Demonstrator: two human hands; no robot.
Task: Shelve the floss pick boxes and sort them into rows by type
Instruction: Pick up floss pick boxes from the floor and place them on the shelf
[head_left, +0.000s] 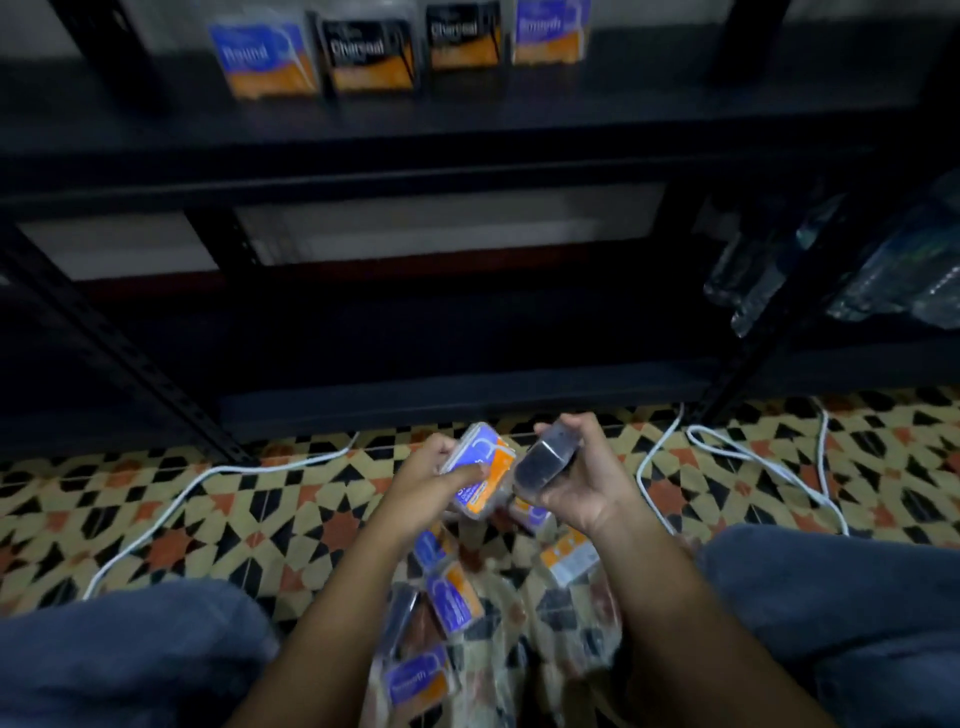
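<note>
My left hand (436, 475) grips a blue and orange floss pick box (485, 470) above the floor. Right beside it, my right hand (582, 486) holds a dark charcoal floss pick box (545, 465), tilted. Below my hands, several more blue and orange boxes (452, 597) lie in a loose pile on the floor between my knees. On the black shelf (467, 119) above stand a blue "Round" box (262, 60), two black "Charcoal" boxes (369, 54), and a blue "Smooth" box (551, 31) in a row.
A white cable (218, 475) snakes across the patterned tile floor on both sides. Packed water bottles (841, 265) sit on the lower shelf at right. Black shelf uprights (130, 364) slant down at left and right. My knees in blue jeans (130, 654) flank the pile.
</note>
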